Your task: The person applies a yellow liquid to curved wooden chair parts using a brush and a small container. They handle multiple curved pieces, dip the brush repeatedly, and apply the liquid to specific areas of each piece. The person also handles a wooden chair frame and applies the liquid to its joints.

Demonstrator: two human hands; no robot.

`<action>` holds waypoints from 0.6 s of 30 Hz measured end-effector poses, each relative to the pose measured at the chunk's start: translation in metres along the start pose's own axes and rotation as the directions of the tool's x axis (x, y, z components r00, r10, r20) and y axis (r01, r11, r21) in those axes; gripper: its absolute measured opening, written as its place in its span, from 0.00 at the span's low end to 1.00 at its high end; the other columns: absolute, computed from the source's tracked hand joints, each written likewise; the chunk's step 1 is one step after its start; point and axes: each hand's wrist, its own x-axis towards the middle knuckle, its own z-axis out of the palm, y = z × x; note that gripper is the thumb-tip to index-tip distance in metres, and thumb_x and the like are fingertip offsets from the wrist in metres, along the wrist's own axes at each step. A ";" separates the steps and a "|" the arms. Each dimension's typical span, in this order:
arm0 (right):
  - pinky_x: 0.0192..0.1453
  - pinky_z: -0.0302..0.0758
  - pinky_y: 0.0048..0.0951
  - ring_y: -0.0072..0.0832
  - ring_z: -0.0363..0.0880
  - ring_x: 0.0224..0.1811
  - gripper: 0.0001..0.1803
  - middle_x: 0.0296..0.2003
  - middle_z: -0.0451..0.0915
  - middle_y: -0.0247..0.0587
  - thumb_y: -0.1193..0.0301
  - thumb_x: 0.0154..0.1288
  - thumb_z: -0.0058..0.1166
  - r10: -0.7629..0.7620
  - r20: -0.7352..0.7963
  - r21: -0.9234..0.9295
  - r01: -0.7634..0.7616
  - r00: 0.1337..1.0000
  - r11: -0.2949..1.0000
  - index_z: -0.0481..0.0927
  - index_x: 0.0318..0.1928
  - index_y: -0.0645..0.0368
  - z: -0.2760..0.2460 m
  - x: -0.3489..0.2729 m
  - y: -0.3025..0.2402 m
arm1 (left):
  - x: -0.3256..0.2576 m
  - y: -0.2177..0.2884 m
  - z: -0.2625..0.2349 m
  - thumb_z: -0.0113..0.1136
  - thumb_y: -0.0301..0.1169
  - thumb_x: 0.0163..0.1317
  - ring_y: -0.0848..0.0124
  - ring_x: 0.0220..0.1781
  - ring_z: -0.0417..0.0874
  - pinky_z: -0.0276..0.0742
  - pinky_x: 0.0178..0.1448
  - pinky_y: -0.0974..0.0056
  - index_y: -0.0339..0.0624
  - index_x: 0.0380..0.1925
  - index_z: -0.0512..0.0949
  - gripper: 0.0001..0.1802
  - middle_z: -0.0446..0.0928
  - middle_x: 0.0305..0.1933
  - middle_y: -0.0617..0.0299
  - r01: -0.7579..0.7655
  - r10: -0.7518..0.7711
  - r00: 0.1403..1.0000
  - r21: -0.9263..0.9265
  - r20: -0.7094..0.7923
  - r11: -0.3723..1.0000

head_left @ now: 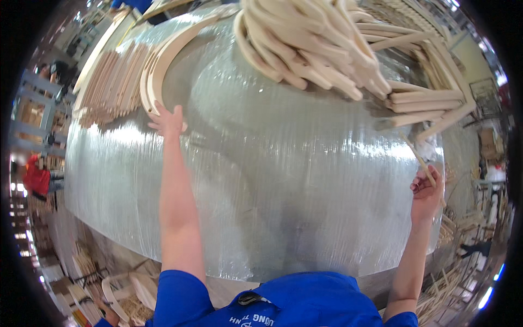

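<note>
Woodpile (pixel 310 46) cropped, right hand (pixel 426 188) partly hiding stick (pixel 417 153)

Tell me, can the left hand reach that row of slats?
Probably yes: the left hand is near the row of slats, whose near ends face open tabletop; the curved wooden pieces lie alongside.

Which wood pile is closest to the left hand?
The curved pieces right of the straight sticks: their near end is at the left hand; sticks, middle heap and right stack are farther.
</note>
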 end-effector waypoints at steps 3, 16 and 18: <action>0.35 0.69 0.24 0.23 0.74 0.33 0.16 0.40 0.77 0.38 0.61 0.71 0.40 -0.086 -0.079 0.018 0.087 0.993 0.996 0.71 0.49 0.59 -0.032 -0.009 -0.009 | -0.027 0.067 -0.012 0.55 0.42 0.52 0.38 0.68 0.51 0.50 0.70 0.45 0.44 0.66 0.54 0.41 0.51 0.69 0.39 -0.450 0.410 0.880 -0.149 -0.240 0.880; 0.38 0.73 0.20 0.27 0.76 0.45 0.18 0.52 0.73 0.44 0.77 0.65 0.45 -0.654 -0.241 -0.406 0.537 0.718 0.739 0.64 0.55 0.61 -0.216 -0.011 -0.033 | -0.291 0.265 0.001 0.59 0.38 0.48 0.50 0.65 0.63 0.59 0.67 0.56 0.32 0.61 0.61 0.40 0.61 0.64 0.40 -0.482 0.715 0.676 -0.628 0.178 0.611; 0.39 0.73 0.21 0.28 0.76 0.45 0.19 0.53 0.72 0.44 0.77 0.64 0.45 -0.652 -0.254 -0.412 0.530 0.715 0.741 0.63 0.56 0.61 -0.248 -0.007 -0.036 | -0.305 0.281 0.004 0.59 0.39 0.47 0.50 0.65 0.64 0.60 0.67 0.56 0.32 0.61 0.62 0.40 0.62 0.63 0.39 -0.443 0.676 0.711 -0.623 0.193 0.645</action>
